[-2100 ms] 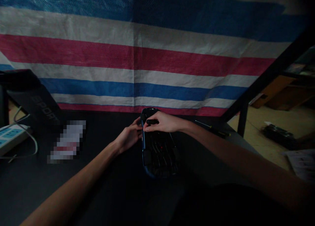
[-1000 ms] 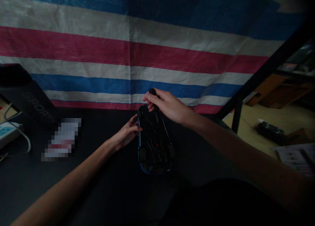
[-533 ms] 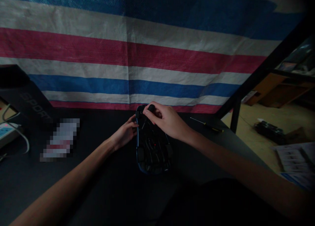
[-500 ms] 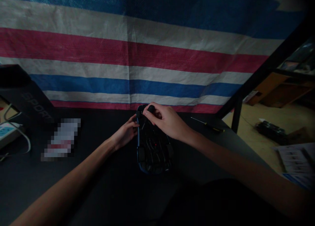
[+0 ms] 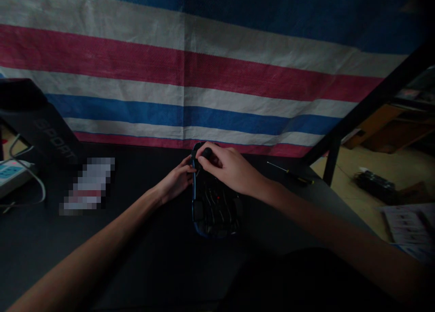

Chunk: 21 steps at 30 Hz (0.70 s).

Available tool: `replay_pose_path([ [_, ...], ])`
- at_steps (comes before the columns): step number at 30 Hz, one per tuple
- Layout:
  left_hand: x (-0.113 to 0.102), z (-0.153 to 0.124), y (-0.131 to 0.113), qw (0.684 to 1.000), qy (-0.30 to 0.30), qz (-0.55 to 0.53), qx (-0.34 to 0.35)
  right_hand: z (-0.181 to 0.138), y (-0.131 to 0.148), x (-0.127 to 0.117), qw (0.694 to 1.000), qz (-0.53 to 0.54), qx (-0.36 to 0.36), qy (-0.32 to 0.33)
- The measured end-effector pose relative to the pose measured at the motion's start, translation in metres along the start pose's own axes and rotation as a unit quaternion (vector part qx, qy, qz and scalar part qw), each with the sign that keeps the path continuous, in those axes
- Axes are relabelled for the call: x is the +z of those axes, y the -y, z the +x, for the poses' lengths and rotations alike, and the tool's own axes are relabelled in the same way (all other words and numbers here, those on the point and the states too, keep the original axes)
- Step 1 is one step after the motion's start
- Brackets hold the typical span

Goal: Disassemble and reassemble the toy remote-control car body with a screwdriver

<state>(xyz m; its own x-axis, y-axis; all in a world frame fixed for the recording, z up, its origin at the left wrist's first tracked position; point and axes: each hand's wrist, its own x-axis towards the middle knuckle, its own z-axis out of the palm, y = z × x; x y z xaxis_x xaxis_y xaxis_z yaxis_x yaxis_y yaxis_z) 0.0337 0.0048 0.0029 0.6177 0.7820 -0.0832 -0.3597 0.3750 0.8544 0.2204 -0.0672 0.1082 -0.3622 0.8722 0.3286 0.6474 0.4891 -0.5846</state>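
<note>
A dark toy car (image 5: 217, 208) with blue edges lies upside down on the black table, its wheels and underside facing up. At its far left side my left hand (image 5: 177, 180) grips the edge, fingertips partly hidden behind the body. My right hand (image 5: 229, 167) is closed around the black handle of a screwdriver (image 5: 206, 153) over the far part of the underside. The thin shaft points down at the car; its tip is too dark to make out.
Right of the car lies a second screwdriver (image 5: 299, 178) with a black and yellow handle. A blurred-out item (image 5: 90, 185), a white power strip (image 5: 15, 174) and a dark SPORT box (image 5: 50, 131) are left. A striped sheet (image 5: 183, 76) hangs behind.
The view has shifted slightly, moving the whole scene a little to the right. My right hand and the screwdriver handle have tipped slightly left relative to the car. My left hand keeps its place.
</note>
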Motion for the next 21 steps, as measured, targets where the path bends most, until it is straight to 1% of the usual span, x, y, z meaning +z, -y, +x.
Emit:
replay_pose_path([
  [4, 0.000, -0.001, 0.000, 1.000, 0.001, 0.000, 0.001, 0.004, 0.007, -0.003, 0.995, -0.102, -0.008, -0.007],
  [8, 0.001, -0.002, 0.000, 1.000, -0.015, -0.003, 0.001, 0.010, 0.015, -0.002, 0.974, -0.224, 0.002, -0.017],
  [11, 0.001, -0.002, 0.001, 1.000, -0.026, -0.003, 0.009, 0.011, 0.020, 0.001, 0.972, -0.231, -0.033, -0.031],
  [13, 0.001, -0.001, 0.001, 1.000, -0.027, -0.002, 0.012, 0.012, 0.023, 0.003, 0.973, -0.226, -0.049, -0.023],
  [14, 0.001, -0.001, 0.002, 1.000, -0.026, -0.002, 0.011, 0.012, 0.024, 0.003, 0.971, -0.234, -0.041, -0.014],
  [16, 0.001, 0.000, 0.002, 1.000, -0.023, 0.001, 0.007, 0.014, 0.027, 0.004, 0.963, -0.268, -0.004, 0.000],
  [18, 0.002, 0.000, 0.002, 1.000, -0.021, 0.005, 0.007, 0.016, 0.030, 0.005, 0.956, -0.293, 0.023, -0.002],
  [19, 0.002, 0.000, 0.002, 1.000, -0.022, 0.008, 0.011, 0.017, 0.032, 0.006, 0.955, -0.294, 0.022, -0.008],
  [21, 0.003, 0.001, 0.002, 0.999, -0.025, 0.012, 0.028, 0.019, 0.033, 0.008, 0.961, -0.277, -0.006, -0.015],
])
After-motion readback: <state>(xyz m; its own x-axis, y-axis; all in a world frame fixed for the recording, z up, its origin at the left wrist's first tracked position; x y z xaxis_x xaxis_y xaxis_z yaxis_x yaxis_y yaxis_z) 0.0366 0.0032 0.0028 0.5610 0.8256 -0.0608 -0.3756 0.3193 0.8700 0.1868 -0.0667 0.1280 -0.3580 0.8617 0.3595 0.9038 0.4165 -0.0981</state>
